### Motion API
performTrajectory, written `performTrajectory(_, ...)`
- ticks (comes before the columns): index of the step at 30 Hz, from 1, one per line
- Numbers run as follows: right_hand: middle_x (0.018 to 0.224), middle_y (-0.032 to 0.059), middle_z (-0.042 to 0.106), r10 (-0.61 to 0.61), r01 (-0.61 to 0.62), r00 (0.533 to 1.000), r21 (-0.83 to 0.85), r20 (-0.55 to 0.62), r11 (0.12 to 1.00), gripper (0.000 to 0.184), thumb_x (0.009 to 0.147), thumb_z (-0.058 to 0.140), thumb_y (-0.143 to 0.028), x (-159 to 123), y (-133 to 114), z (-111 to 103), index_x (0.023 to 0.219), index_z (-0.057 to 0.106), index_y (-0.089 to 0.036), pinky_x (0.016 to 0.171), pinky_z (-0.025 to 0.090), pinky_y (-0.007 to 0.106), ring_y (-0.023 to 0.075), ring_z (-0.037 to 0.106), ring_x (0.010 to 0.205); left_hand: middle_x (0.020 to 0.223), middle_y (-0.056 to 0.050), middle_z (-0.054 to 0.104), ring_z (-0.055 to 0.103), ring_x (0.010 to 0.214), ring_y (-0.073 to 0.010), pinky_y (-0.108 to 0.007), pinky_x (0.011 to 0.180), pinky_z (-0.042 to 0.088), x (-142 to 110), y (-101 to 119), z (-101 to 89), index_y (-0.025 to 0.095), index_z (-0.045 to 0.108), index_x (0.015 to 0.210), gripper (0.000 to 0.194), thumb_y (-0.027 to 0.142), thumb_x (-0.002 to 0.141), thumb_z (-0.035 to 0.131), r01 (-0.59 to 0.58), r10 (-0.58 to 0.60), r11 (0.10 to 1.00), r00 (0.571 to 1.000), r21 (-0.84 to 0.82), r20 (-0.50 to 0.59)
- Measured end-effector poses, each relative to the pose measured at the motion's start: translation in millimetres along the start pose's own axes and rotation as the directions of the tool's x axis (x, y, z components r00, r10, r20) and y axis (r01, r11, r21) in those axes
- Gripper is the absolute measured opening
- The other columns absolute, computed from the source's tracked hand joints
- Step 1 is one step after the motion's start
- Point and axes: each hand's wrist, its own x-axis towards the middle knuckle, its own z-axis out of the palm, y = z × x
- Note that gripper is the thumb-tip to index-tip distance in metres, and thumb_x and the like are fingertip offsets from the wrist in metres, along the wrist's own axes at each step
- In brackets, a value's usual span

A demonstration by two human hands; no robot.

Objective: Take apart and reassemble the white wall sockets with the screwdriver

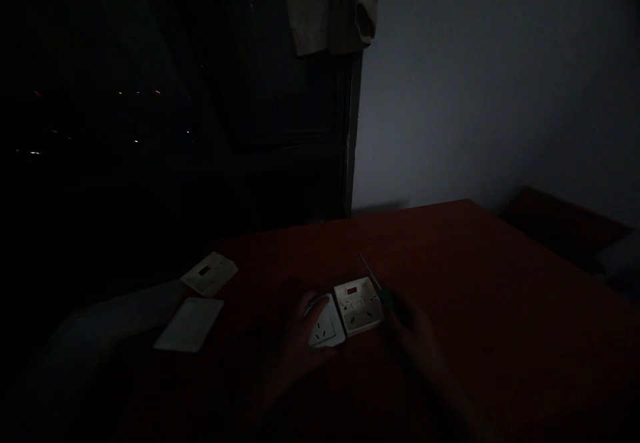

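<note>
My left hand (306, 336) grips a white wall socket (326, 326) by its edges, its slotted face turned up. Right beside the socket, on its right, lies an open white back box (358, 307) with its hollow side upward. My right hand (413, 329) is closed on a screwdriver (384, 293) with a green handle; the thin metal shaft points up and to the left, past the box's upper right corner. The right hand's fingers are close to the box's right edge, and in the dim light I cannot tell whether they touch it.
On the reddish table (425, 249), to the left, are a white blank plate (190, 324) and a second white box (210, 273). A pale wall (475, 96) rises behind the table. A dark window (150, 116) is at the left, with cloth (330, 9) hanging above.
</note>
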Motion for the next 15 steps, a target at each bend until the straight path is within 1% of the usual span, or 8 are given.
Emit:
performTrajectory(2, 0.124, 0.0111, 0.064, 0.006, -0.006, 1.0, 0.002, -0.002, 1.0, 0.048, 0.082, 0.055, -0.037, -0.2, 0.3, 0.0, 0.125, 0.057, -0.018, 0.098, 0.047, 0.043, 0.0272, 0.061, 0.112, 0.149, -0.009, 0.033, 0.036, 0.133, -0.033, -0.047, 0.11, 0.033, 0.1, -1.1, 2.7, 0.026, 0.042, 0.139, 0.085, 0.026, 0.062, 0.078, 0.009, -0.009, 1.0, 1.0, 0.01, 0.011)
performTrajectory(5, 0.123, 0.0114, 0.065, 0.005, -0.006, 1.0, -0.016, -0.01, 1.0, 0.048, 0.081, 0.055, -0.037, -0.2, 1.0, -0.4, 0.125, 0.057, -0.018, 0.097, 0.048, 0.042, 0.0277, 0.061, 0.111, 0.15, -0.008, 0.031, 0.036, 0.133, -0.033, -0.048, 0.109, 0.034, 0.6, -2.1, 4.8, 0.028, 0.039, 0.14, 0.088, 0.027, 0.062, 0.078, -0.011, 0.011, 1.0, 1.0, 0.02, 0.004)
performTrajectory(11, 0.124, 0.0123, 0.064, 0.012, -0.013, 1.0, -0.037, -0.01, 0.999, 0.048, 0.082, 0.054, -0.038, -0.1, -0.6, -0.2, 0.124, 0.057, -0.016, 0.097, 0.047, 0.041, 0.0267, 0.061, 0.111, 0.148, -0.007, 0.035, 0.039, 0.131, -0.0338, -0.048, 0.108, 0.036, 0.6, 2.4, -0.4, 0.029, 0.042, 0.138, 0.086, 0.028, 0.061, 0.078, -0.019, 0.018, 0.998, 1.0, 0.063, 0.011)
performTrajectory(13, 0.124, 0.0126, 0.064, 0.016, -0.016, 1.0, -0.026, -0.015, 1.0, 0.049, 0.082, 0.053, -0.039, -0.6, -1.6, -0.4, 0.125, 0.057, -0.016, 0.097, 0.047, 0.041, 0.0268, 0.061, 0.112, 0.148, -0.006, 0.035, 0.039, 0.131, -0.0336, -0.048, 0.108, 0.036, 0.5, 2.3, -1.3, 0.031, 0.042, 0.138, 0.084, 0.028, 0.062, 0.078, -0.027, 0.027, 0.999, 1.0, 0.048, -0.002)
performTrajectory(15, 0.124, 0.0127, 0.064, 0.026, -0.026, 1.0, -0.02, -0.018, 0.999, 0.05, 0.082, 0.054, -0.04, -1.1, -2.4, -1.1, 0.126, 0.056, -0.016, 0.097, 0.047, 0.042, 0.0275, 0.06, 0.112, 0.148, -0.007, 0.035, 0.039, 0.131, -0.0336, -0.048, 0.108, 0.036, 0.4, 2.0, -2.0, 0.029, 0.042, 0.138, 0.084, 0.028, 0.062, 0.077, -0.025, 0.024, 0.999, 1.0, 0.023, 0.01)
